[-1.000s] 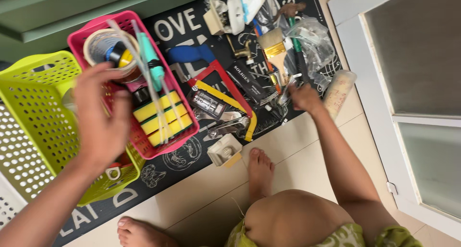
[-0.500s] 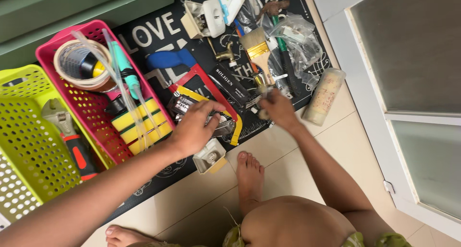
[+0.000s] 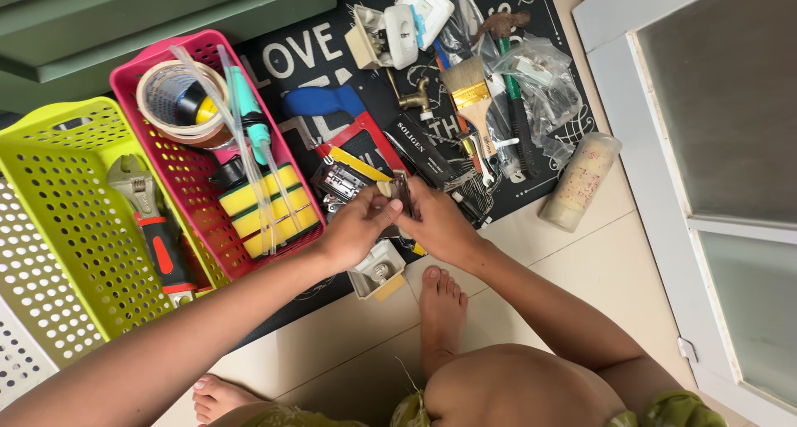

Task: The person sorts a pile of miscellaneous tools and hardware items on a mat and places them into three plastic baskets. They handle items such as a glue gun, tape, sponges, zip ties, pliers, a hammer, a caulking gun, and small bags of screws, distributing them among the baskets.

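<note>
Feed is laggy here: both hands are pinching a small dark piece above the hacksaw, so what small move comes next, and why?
Probably lift the small dark piece clear: left hand and right hand both pinch it, with hacksaw clutter beneath.

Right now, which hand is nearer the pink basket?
Left. The left hand sits just beside the pink basket, close to its near corner by the yellow sponges. The right hand is farther off, on the far side of the left hand.

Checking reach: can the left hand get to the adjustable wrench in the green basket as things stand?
Probably yes. The adjustable wrench lies uncovered in the open-topped green basket, on the left hand's own side. But that hand is pinching a small metal piece together with the right hand.
</note>
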